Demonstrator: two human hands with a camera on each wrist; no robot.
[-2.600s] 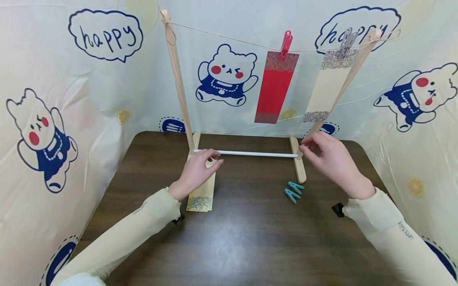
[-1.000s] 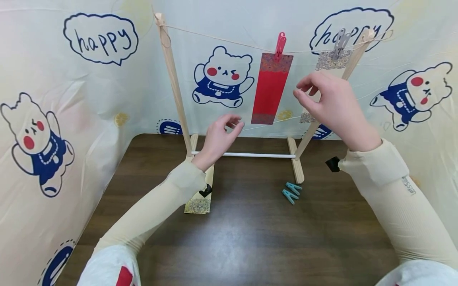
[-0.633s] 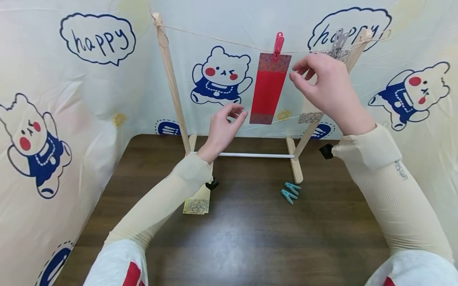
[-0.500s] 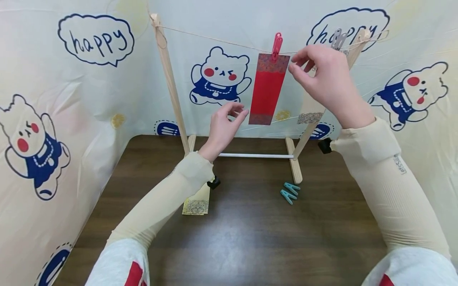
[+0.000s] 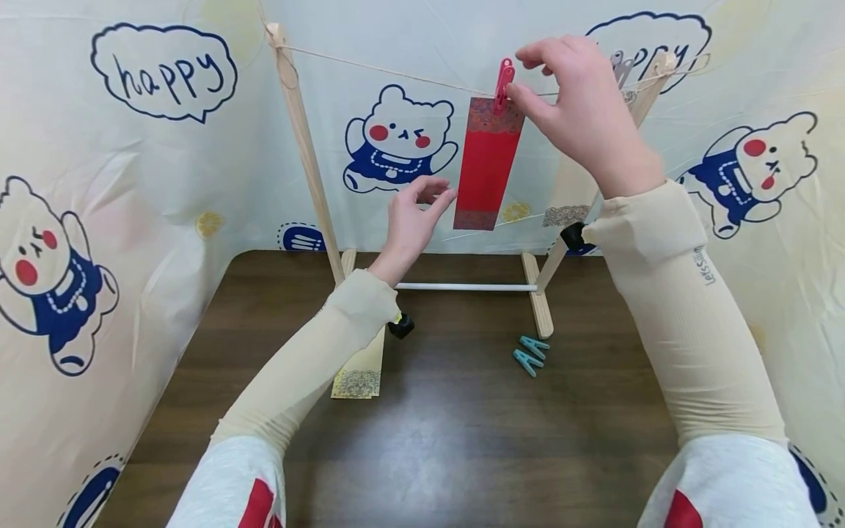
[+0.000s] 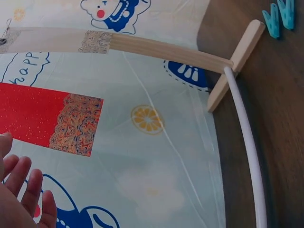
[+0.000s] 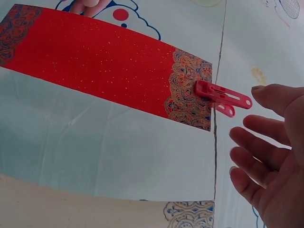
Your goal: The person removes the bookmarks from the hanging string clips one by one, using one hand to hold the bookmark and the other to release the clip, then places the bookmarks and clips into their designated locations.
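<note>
A red card [image 5: 485, 165] with patterned ends hangs from a string [image 5: 383, 71], held by a pink clothespin [image 5: 504, 79]. My right hand [image 5: 584, 110] is beside that clothespin, thumb and fingers spread apart; in the right wrist view the thumb lies close to the handles of the pink clothespin [image 7: 223, 95]. Lower down, my left hand [image 5: 412, 220] is at the card's left edge with loosely bent fingers. Whether its fingertips touch the red card [image 6: 76, 123] cannot be told. Behind my right hand hangs a cream card [image 5: 573, 183], partly hidden, under a grey clothespin [image 5: 622, 70].
Two wooden posts, a left one [image 5: 304, 147] and a right one [image 5: 553, 265], carry the string, joined low by a white rod [image 5: 462, 287]. Several pale yellow cards [image 5: 359, 370] lie below my left forearm. Two blue clothespins [image 5: 528, 362] lie on the brown table [image 5: 422, 440].
Both hands have risen from the base of the frame. The right went up to the pink clothespin, the left to the red card's lower edge. The cards and clothespins stay in place.
</note>
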